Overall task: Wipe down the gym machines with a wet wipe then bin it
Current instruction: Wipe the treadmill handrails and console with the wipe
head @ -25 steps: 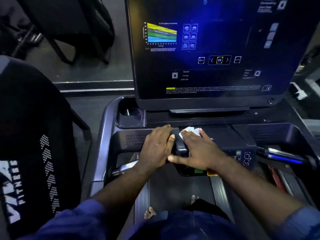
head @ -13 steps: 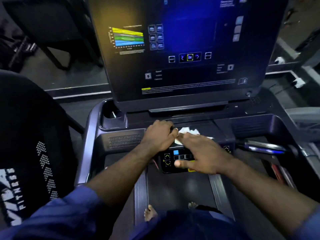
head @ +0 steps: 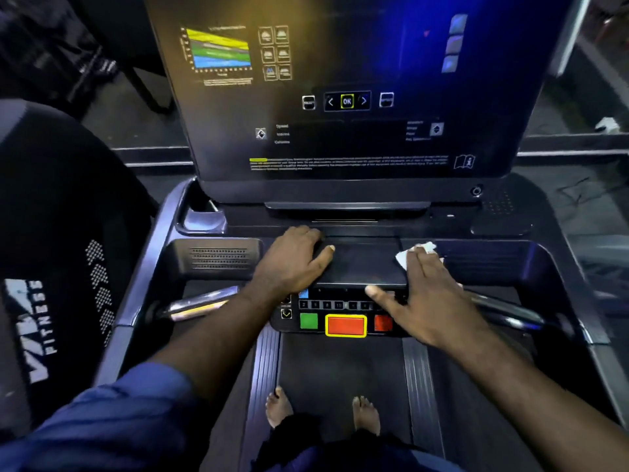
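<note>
The treadmill screen (head: 340,137) shows "OK" (head: 347,101) between two arrows; its small print is too blurred to read. One key in the keypad (head: 338,305) row reads "10". The black cover (head: 68,199) at left reads "FITNESS" (head: 42,316).

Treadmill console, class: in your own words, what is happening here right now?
A person stands barefoot on the treadmill belt, wiping its console. The right hand presses a white wipe flat onto the right edge of the dark tray above the buttons. The left hand rests on the tray's left side. The wipe is not yet binned.
</note>
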The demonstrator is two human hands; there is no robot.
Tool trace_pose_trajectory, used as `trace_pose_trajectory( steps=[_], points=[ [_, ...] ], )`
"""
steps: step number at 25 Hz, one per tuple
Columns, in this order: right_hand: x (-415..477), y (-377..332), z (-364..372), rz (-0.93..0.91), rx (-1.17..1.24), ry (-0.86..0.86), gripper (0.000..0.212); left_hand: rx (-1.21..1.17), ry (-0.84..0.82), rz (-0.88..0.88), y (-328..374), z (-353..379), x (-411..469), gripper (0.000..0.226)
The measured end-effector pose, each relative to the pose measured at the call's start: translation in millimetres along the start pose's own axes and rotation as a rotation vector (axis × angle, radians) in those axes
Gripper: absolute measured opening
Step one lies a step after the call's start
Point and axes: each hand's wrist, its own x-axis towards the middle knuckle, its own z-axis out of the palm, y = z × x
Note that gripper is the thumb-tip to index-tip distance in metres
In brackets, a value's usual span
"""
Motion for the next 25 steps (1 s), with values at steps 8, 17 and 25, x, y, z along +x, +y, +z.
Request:
trace_pose_trajectory(
  steps=[8,17,25],
  points=[
    [59,-102,13,-0.582,-0.088,-0.287,0.116,-0.431,0.435,-0.261,-27,4,-83,0.032],
    [128,-204,28,-0.855,-0.234,-0.425,0.097,-0.23,0.455,-0.407,-132,-24,-142,0.03],
    [154,-285,73,-0.945,-0.665,-0.152,0.084,0.014,0.579,-0.455,-219,-46,-149,0.039]
  ],
)
